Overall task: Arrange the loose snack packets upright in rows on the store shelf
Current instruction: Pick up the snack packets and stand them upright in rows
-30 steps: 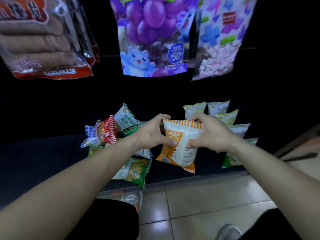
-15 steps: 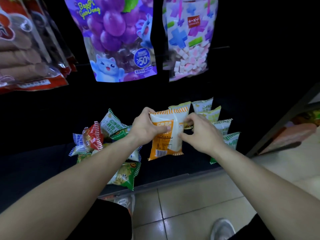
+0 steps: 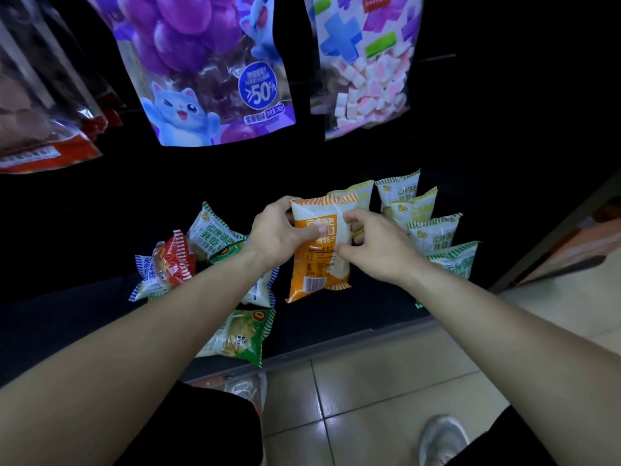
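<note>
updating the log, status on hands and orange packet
Left hand and right hand both grip the orange packet, held upright. Row of green packets stands right of it. Loose pile lies to its left.

Dim light. Black shelf (image 3: 369, 311) before me, back wall (image 3: 336, 156) dark. Pale glossy floor tiles (image 3: 386, 391) below, grey grout. Purple candy bag (image 3: 201, 62), marshmallow bag (image 3: 363, 79) hanging overhead. My grey shoe (image 3: 440, 438) bottom right.

A packet (image 3: 319, 253) is upright over the shelf (image 3: 353, 317), left hand (image 3: 279, 233) on its left edge, right hand (image 3: 376, 247) on its right. Just right, a row (image 3: 433, 230) of packets runs front to back; a pile (image 3: 188, 257) lies left. Bags (image 3: 208, 68) hang above.
</note>
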Demonstrator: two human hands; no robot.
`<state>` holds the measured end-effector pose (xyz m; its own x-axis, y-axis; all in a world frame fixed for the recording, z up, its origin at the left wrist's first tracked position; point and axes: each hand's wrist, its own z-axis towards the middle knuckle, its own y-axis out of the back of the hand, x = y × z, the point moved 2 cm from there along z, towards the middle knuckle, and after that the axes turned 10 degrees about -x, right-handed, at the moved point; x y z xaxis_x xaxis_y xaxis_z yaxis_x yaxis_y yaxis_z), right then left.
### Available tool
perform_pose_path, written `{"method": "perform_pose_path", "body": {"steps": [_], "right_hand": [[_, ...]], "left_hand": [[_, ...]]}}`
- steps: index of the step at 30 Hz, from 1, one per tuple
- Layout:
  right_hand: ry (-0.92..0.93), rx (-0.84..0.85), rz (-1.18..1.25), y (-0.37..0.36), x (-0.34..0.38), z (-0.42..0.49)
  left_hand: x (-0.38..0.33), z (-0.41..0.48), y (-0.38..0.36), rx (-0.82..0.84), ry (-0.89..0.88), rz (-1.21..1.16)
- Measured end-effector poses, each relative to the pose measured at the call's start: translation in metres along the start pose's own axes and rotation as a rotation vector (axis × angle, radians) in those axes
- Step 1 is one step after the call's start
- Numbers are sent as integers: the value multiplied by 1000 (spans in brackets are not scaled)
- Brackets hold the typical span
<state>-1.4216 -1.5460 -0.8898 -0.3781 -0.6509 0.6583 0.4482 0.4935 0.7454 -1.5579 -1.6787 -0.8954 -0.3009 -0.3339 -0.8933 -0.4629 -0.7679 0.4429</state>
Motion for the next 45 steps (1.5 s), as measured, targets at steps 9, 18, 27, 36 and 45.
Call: {"method": "perform_pose_path", "body": {"steps": [9,18,27,36,45], "right_hand": [[-39,-48,49,-5,-5,12],[-79,-49,165,19,-17,18],[-74,110,318,25,-23,17],[-15,88,352,22,-19,17],[-14,-75,197,23,-33,24]], "left_hand": [[-7,-3,-4,249,25,-133],[-4,6,0,46,-115,139],[-6,2,0,189,-47,-44],[-3,1,-8,33,-44,102],[-14,6,-11,16,-121,271]]}}
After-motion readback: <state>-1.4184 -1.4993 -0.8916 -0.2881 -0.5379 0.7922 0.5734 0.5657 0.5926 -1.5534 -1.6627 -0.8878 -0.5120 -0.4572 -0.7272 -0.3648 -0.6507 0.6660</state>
